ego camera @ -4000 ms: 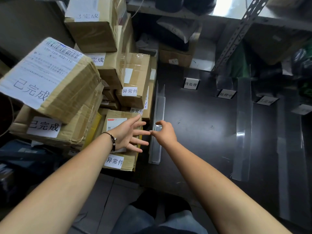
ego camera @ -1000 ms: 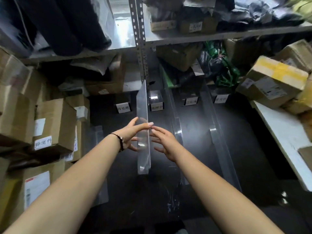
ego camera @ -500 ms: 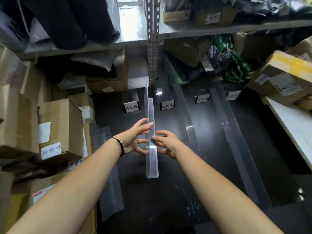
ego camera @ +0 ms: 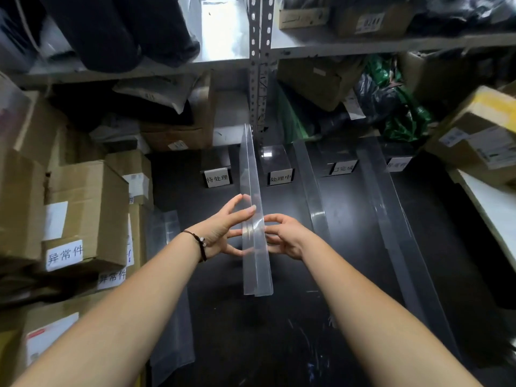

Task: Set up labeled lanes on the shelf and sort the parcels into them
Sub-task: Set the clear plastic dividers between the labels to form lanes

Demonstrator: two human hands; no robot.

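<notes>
A clear plastic lane divider (ego camera: pixel 255 269) stands upright on the black shelf (ego camera: pixel 279 344), running front to back. My left hand (ego camera: pixel 220 230) touches its left face with spread, straight fingers. My right hand (ego camera: pixel 290 238) touches its right face with loosely bent fingers. Small white label cards stand at the back of the shelf: one (ego camera: pixel 217 178) left of this divider, another (ego camera: pixel 280 177) right of it, and two more (ego camera: pixel 343 168) (ego camera: pixel 396 164) farther right. Brown labelled parcels (ego camera: pixel 83 208) are stacked at the left.
Two more clear dividers (ego camera: pixel 315 191) (ego camera: pixel 391 219) lie to the right, and another (ego camera: pixel 170 303) beside the left parcels. A metal upright (ego camera: pixel 258 65) rises behind. A taped box (ego camera: pixel 474 135) sits above a white table edge (ego camera: pixel 491 208) at right.
Four seconds ago my hands were at the leftmost divider by the parcels. They are now on the second divider, which has settled a little to the right and stands straight.
</notes>
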